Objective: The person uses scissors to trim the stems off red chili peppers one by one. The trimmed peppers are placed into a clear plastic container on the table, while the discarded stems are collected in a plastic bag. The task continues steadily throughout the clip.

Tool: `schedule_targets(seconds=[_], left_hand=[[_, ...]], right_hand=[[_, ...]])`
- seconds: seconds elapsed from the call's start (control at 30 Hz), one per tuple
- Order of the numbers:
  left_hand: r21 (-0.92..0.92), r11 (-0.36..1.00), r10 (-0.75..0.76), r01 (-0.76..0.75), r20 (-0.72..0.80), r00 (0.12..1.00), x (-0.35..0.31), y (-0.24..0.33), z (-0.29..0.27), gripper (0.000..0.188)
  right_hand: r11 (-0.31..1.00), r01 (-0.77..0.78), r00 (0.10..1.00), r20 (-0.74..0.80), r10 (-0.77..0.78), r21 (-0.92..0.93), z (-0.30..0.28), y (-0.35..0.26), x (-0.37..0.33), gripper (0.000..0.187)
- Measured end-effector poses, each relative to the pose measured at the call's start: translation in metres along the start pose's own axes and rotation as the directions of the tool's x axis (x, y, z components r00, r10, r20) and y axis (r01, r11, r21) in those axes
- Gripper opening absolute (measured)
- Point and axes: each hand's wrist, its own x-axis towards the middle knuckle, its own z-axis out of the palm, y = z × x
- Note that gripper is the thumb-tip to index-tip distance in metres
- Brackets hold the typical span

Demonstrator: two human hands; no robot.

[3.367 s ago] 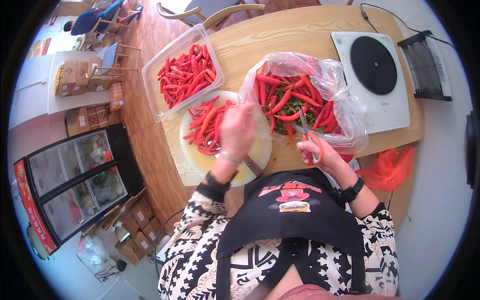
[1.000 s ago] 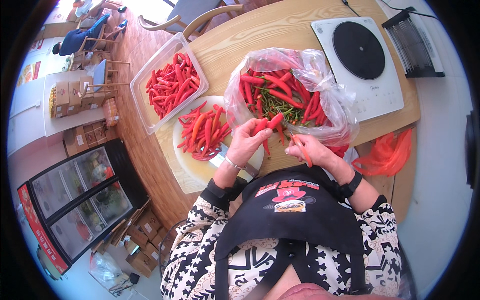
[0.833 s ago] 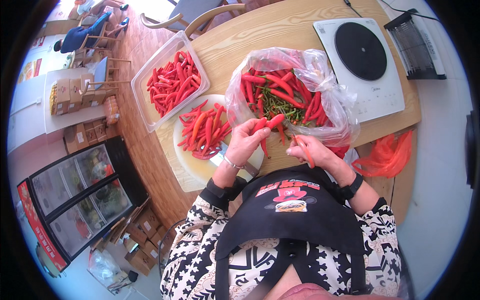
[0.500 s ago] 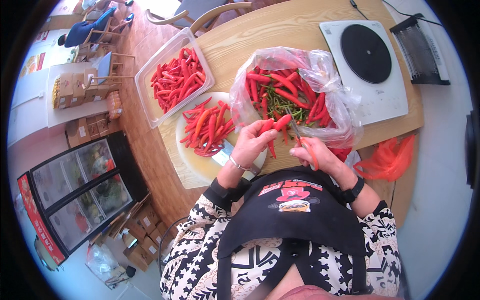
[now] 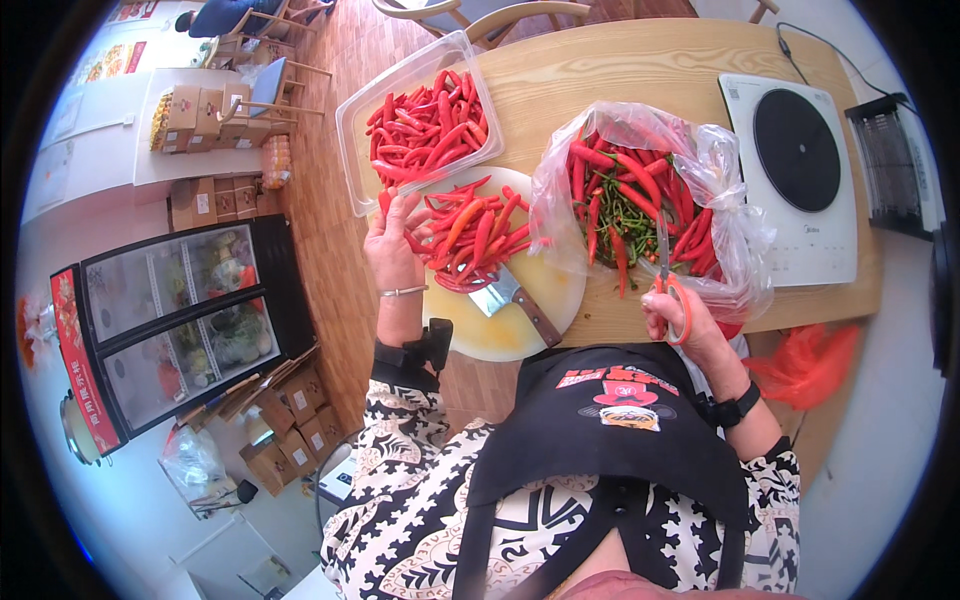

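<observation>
My left hand (image 5: 397, 247) is at the left edge of the round cutting board (image 5: 556, 315), its fingers closed on a red chili pepper (image 5: 385, 203) whose tip sticks out above them. Beside it on the board lies a pile of red chilies (image 5: 480, 230). A cleaver (image 5: 515, 300) with a wooden handle lies partly under that pile. In my right hand (image 5: 690, 318) are scissors (image 5: 681, 312) with orange handles, blades pointing away from me at the near side of a clear plastic bag (image 5: 752, 235). Red chilies and loose green stems (image 5: 635, 235) fill the bag.
A clear plastic bin (image 5: 352, 150) of red chilies stands beyond the board. To the right are a white induction cooker (image 5: 826, 240) and its cable. An orange-red plastic bag (image 5: 815, 365) lies below the table's right end. A display fridge (image 5: 190, 320) stands at the left.
My left hand has moved left from the plastic bag to the chili pile, carrying chili. My right hand with the scissors stays near the bag. The whole view has shifted.
</observation>
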Motion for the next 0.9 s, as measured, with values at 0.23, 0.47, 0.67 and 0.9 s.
schedule_targets(seconds=[0.23,0.47,0.67,0.9], left_hand=[[0.776,0.187,0.367,-0.602,0.513,0.776,-0.025,-0.074,-0.025,0.057],[0.524,0.227,0.536,-0.821,0.637,0.554,-0.052,-0.046,0.066,0.035],[0.382,0.271,0.205,-0.883,0.874,0.441,-0.076,-0.083,0.17,0.018],[0.826,0.237,-0.227,-0.512,0.559,0.797,-0.059,-0.131,0.227,0.063]], right_hand=[[0.999,-0.02,1.0,-0.014,0.02,-0.025,-0.003,0.008,0.001,0.029],[0.997,-0.056,0.995,-0.091,0.051,-0.054,-0.005,0.007,0.0,0.031],[0.998,-0.039,0.996,-0.079,0.035,-0.052,-0.002,0.009,0.006,0.031],[0.999,-0.034,0.989,-0.144,0.037,0.023,-0.012,0.025,0.002,0.03]])
